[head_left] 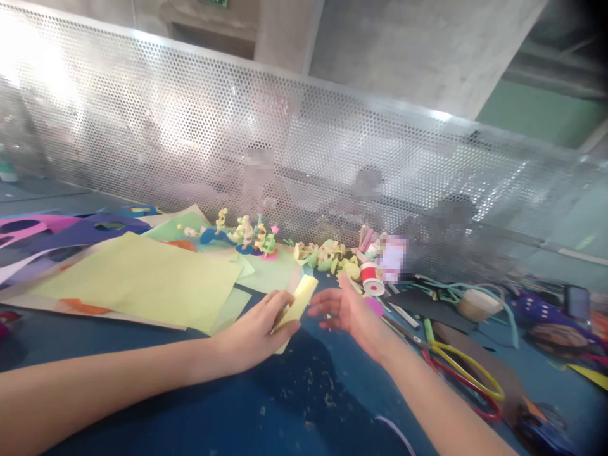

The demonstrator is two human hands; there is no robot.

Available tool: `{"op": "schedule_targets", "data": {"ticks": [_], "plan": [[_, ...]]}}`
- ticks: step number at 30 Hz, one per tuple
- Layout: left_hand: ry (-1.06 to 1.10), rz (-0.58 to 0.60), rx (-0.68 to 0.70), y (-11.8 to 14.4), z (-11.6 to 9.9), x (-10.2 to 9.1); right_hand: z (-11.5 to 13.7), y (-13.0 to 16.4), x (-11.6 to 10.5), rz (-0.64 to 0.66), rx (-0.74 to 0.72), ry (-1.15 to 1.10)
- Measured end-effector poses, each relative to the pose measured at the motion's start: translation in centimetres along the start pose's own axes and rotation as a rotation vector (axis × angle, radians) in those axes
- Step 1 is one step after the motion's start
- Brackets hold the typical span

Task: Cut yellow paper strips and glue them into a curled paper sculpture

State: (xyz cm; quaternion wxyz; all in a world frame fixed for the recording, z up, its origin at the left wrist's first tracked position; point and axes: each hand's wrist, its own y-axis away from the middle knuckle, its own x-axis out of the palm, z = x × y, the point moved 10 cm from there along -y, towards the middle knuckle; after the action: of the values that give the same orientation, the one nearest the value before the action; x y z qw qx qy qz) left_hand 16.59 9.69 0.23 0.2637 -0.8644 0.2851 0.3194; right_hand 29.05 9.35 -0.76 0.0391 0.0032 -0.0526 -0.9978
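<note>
My left hand (259, 329) is closed on a narrow strip of pale yellow sheet (300, 301), thumb on the near side and fingers behind it. The strip looks folded or layered and tilts up to the right. Just right of it, my right hand (344, 311) is held apart from the strip, fingers spread and nothing in them. A large pale yellow sheet (142, 278) lies left of my left hand. Beyond the hands stand small figures (251, 234) built from coloured pieces, beside a heap of yellow-green cut pieces (327, 253).
Scissors (456, 370) with yellow and red handles lie right of my right forearm. A red and white spool (372, 279) sits behind my right hand. Purple sheets (90, 234) spread at the far left. A perforated metal screen (304, 152) borders the table's back; small scraps dot the blue tabletop (228, 411).
</note>
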Motion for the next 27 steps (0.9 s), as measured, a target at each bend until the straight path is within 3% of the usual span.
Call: {"op": "schedule_targets", "data": {"ticks": [6, 11, 15, 18, 23, 27], "plan": [[0.169, 0.02, 0.039, -0.4, -0.2, 0.2, 1.2, 0.7, 2.3, 0.012, -0.157, 0.461], [0.558, 0.111, -0.068, -0.7, 0.7, 1.5, 1.9, 0.9, 2.9, 0.006, -0.243, 0.574], [0.717, 0.162, -0.101, -0.8, 0.6, 1.7, 2.4, 1.1, 2.4, -0.036, -0.28, 0.636], [0.791, 0.131, -0.177, -0.7, 1.6, 1.5, 2.8, 1.0, 1.2, -0.068, -0.284, 0.619], [0.936, 0.095, -0.29, -0.8, 4.2, 1.8, 3.2, 0.2, -2.8, -0.197, -0.217, 0.557], [1.041, 0.111, -0.309, -1.2, 4.3, 1.9, 3.4, 0.1, -5.0, -0.25, -0.189, 0.444]]}}
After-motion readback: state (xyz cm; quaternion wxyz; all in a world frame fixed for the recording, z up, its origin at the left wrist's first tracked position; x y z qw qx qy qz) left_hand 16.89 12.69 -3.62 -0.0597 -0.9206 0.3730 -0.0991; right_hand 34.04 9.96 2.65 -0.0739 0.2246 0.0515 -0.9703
